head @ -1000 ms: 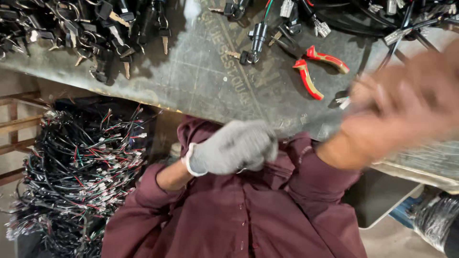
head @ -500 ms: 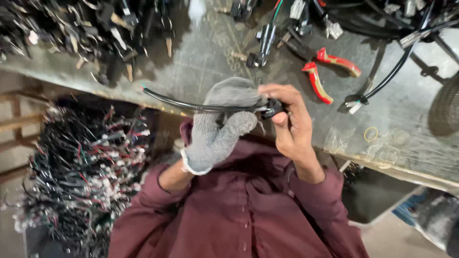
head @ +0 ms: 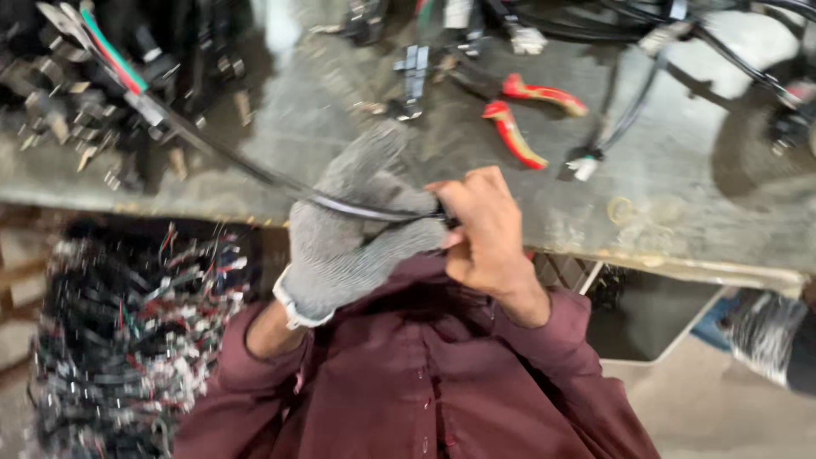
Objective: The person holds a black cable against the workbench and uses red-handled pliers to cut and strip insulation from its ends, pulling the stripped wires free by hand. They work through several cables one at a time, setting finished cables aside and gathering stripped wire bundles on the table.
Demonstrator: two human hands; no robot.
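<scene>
Just below the near edge of the grey, scuffed metal workbench [head: 255,183], both hands meet over the person's chest, w/ a thin black sheathed cable [head: 255,174] strung between them. Left hand [head: 361,234], in a grey knitted work glove, is clenched round the cable, which crosses the glove's fingers; right hand [head: 484,234], bare, pinches the cable's near end betw. thumb and fingertips, touching the glove. What sits at that end is hidden by the fingers. From the glove the cable runs up-left across the bench top to its far end, where red and green wires [head: 110,59] show, near the bench's far-left corner. Ard that end lies a heap of dark connectors and metal clips [head: 76,119], blurred. Red-handled pliers [head: 527,115] lie on the bench, beyond and right of the bare hand, well apart from it. A black lead w/ a white plug [head: 586,166] lies just right of the pliers. Below the bench's left part, a big bundle of black, red and white wire harnesses [head: 127,340] sits beside the maroon button-up shirt sleeve [head: 246,374].
</scene>
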